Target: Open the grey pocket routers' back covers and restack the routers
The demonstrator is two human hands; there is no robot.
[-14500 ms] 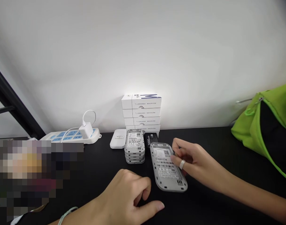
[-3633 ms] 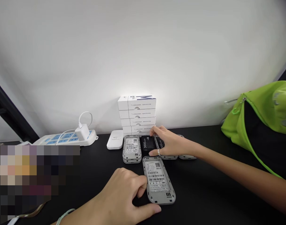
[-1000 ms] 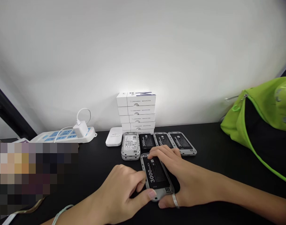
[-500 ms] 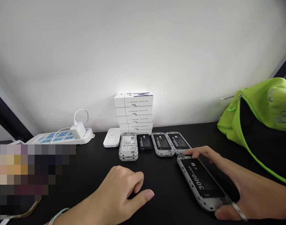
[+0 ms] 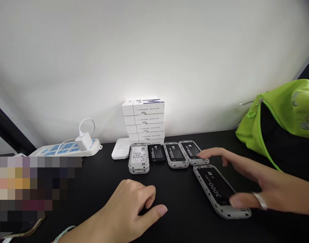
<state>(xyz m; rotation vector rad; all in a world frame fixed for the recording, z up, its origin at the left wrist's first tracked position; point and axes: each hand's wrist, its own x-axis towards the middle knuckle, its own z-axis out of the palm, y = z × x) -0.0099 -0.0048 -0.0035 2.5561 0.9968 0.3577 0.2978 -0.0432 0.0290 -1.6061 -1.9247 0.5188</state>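
Observation:
On the black table lies a rounded grey device housing (image 5: 234, 213) with a black battery (image 5: 215, 185) marked 3000mAh seated in it. Just above it hovers my right hand (image 5: 260, 182), thumb and fingers spread, holding nothing. Its thumb overlaps the battery's near end in view; whether it touches I cannot tell. The forefinger reaches toward a second housing (image 5: 193, 152) with a battery, beside a third housing (image 5: 176, 155) with one. My left hand (image 5: 133, 206) rests on the table, fingers loosely curled and thumb apart, with nothing seen in it.
Stacked white boxes (image 5: 149, 118) stand against the wall. Before them lie white covers (image 5: 121, 148), stacked housings (image 5: 138, 158) without a battery on top and a loose battery (image 5: 157, 153). A power strip (image 5: 93, 148) with a charger (image 5: 84, 140) sits left, a green bag (image 5: 288, 111) right.
My right hand has let go of the near housing and lifted off it. That housing now lies flat, slightly farther back. My left hand has stayed in place.

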